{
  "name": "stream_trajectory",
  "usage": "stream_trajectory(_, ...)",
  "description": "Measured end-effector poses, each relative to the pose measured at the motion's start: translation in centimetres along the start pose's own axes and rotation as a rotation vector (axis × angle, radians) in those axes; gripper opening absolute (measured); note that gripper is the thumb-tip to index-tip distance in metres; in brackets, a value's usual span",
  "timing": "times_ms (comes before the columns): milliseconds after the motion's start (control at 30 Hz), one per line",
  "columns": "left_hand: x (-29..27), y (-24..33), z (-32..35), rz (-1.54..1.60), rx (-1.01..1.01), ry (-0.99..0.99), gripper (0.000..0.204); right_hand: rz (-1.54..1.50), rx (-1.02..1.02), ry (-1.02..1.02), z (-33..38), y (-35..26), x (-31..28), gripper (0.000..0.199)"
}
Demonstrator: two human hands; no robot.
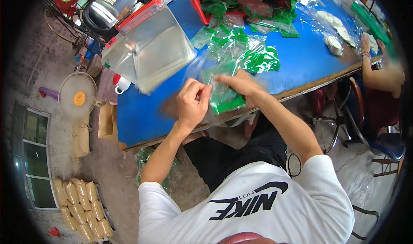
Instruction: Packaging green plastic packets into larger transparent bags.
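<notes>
The left hand [192,103] pinches the left edge of a clear, glossy bag [223,95] with a green printed bottom; its grip is narrow, thumb against forefinger. The right hand [241,84] lies flat on the bag's top, fingers spread over the film. The bag rests at the near edge of the blue tabletop [142,115], long axis running away from the person, green end nearest. Beyond lie loose green-and-clear bags [254,57], then a red crate [198,5].
</notes>
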State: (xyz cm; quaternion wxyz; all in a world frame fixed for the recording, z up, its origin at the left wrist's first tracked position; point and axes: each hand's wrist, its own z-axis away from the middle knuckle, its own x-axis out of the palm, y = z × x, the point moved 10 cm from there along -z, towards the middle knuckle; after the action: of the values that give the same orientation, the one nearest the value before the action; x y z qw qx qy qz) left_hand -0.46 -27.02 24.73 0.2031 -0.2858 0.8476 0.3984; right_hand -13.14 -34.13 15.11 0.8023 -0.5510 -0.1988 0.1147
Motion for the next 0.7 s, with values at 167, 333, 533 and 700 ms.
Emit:
stream_trajectory(167,-0.6,-3.7,-0.2,-0.123,-0.068,0.051,0.024,0.268,-0.211,-0.029,-0.3,-0.2,0.1,0.046)
stream_trajectory(333,1.3,-2.6,-0.1,0.078,0.069,-0.037,0.021,-0.173,0.140,-0.174,0.2,4.4,-1.0,0.046)
stream_trajectory(533,6.2,-5.9,0.3,0.254,-0.157,-0.127,0.029,-0.442,0.209,-0.071,1.6,7.9,-2.8,0.044)
stream_trajectory(700,8.6,-6.2,1.5,0.279,-0.285,-0.039,0.025,-0.501,0.110,0.193,3.3,7.6,-7.7,0.047)
